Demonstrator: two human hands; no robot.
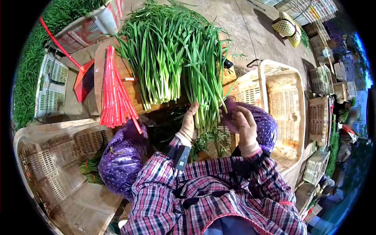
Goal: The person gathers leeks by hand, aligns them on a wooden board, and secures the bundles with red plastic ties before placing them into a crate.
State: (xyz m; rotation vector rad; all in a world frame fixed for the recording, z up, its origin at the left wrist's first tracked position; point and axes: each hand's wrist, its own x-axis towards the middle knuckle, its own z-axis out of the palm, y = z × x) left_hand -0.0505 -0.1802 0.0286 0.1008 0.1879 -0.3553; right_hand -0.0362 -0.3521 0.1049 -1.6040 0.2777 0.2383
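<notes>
My left hand (189, 124) is closed around the lower left side of a bunch of garlic chives (204, 84), its pale stem ends pointing towards me. To the right of those stems, my right hand (246, 131) is raised with its fingers bent in. Whatever those fingers may pinch is too small to make out. A larger pile of garlic chives (158, 58) lies on the wooden board (102, 72), left of the bunch. Red printed tie strips (114, 96) are fanned out at the board's left end. Purple dotted plastic covers both my knees.
Plastic crates stand close by, one at the left (49, 164) with some greens inside and one at the right (288, 103). A red broom-like tool (83, 80) leans at the far left. A dark-handled object (227, 64) rests at the board's right edge. More crates and people are farther right.
</notes>
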